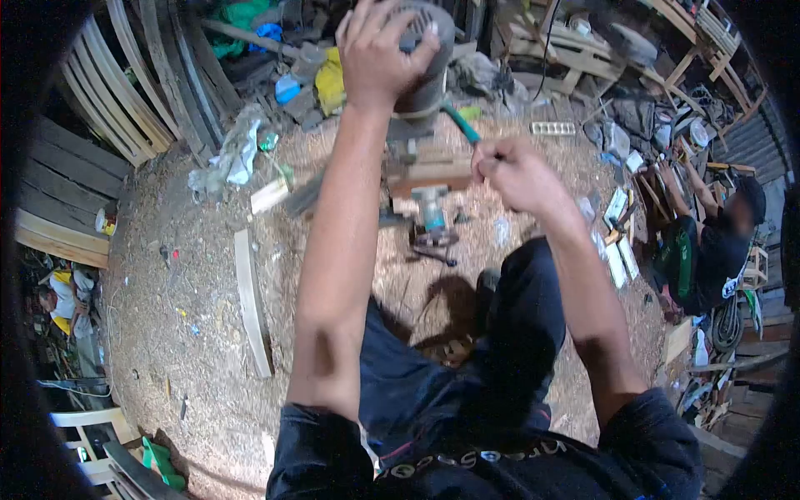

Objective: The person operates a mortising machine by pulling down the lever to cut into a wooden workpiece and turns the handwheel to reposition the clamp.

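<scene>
My left hand (379,54) reaches far forward, its fingers curled over the top of a grey cylindrical motor housing (432,50) with vent slots. My right hand (521,175) is closed in a fist at the near end of a green handle (461,123), which runs back toward the base of the housing. Motion blurs this hand a little. Below and between my hands, a teal trim router (432,212) stands on the ground. Several wooden pieces (433,169) lie just beyond it, partly blurred.
Wood shavings cover the ground (192,292). A curved wooden strip (250,300) lies left of my arm. Long boards (117,92) lean at the back left. At right, another person (708,250) sits among scraps; a further person (67,300) is at far left.
</scene>
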`<state>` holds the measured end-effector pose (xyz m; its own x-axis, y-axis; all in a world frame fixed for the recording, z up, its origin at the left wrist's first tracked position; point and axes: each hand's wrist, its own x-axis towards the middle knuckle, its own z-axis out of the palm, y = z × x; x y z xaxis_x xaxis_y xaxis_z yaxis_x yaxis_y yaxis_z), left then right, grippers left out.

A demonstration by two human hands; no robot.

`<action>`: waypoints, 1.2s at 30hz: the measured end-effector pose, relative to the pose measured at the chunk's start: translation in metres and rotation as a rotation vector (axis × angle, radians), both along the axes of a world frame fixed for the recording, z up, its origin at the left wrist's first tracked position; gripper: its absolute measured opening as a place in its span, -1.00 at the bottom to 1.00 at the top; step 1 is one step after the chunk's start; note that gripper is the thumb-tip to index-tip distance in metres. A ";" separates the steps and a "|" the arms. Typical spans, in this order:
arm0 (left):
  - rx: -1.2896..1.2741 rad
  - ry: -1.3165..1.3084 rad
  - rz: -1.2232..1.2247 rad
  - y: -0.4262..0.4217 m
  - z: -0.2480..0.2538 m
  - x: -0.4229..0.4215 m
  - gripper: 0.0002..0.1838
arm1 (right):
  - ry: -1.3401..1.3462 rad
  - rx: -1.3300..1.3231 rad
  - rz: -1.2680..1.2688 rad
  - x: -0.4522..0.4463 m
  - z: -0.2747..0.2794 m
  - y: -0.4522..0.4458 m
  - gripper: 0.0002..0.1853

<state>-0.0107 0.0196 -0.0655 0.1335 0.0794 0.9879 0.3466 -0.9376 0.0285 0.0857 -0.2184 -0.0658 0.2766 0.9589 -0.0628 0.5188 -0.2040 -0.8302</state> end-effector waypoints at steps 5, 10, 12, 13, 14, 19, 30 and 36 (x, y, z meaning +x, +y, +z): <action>-0.040 -0.030 0.057 0.000 0.004 0.004 -0.68 | -0.068 0.108 -0.003 0.004 -0.007 0.010 -0.76; -0.105 -0.055 0.076 -0.019 -0.008 0.003 -0.64 | -0.104 0.188 -0.036 -0.009 0.010 0.006 -0.68; -0.078 0.030 0.153 -0.020 -0.021 0.000 -0.53 | 0.181 0.326 0.036 -0.009 0.008 0.007 -0.57; -0.065 0.024 0.147 -0.021 -0.029 -0.001 -0.51 | 0.239 0.392 0.108 -0.003 -0.001 0.002 -0.57; -0.048 0.011 0.141 -0.021 -0.035 0.000 -0.48 | 0.291 0.462 0.182 0.005 -0.006 -0.002 -0.56; 0.024 -0.034 0.166 -0.014 -0.052 0.007 -0.39 | 0.308 0.904 0.149 -0.003 -0.038 -0.002 -0.49; 0.057 -0.090 0.100 0.001 -0.057 0.012 -0.46 | 0.318 1.122 0.068 -0.014 -0.065 0.003 -0.51; -0.003 -0.102 0.080 -0.009 -0.051 0.009 -0.46 | 0.245 1.126 0.107 -0.007 -0.055 0.010 -0.46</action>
<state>-0.0015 0.0105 -0.1161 0.0256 0.0891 0.9957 0.4158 -0.9067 0.0704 0.0782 -0.2080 -0.1207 0.2892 0.5238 0.8012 0.2893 0.7501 -0.5948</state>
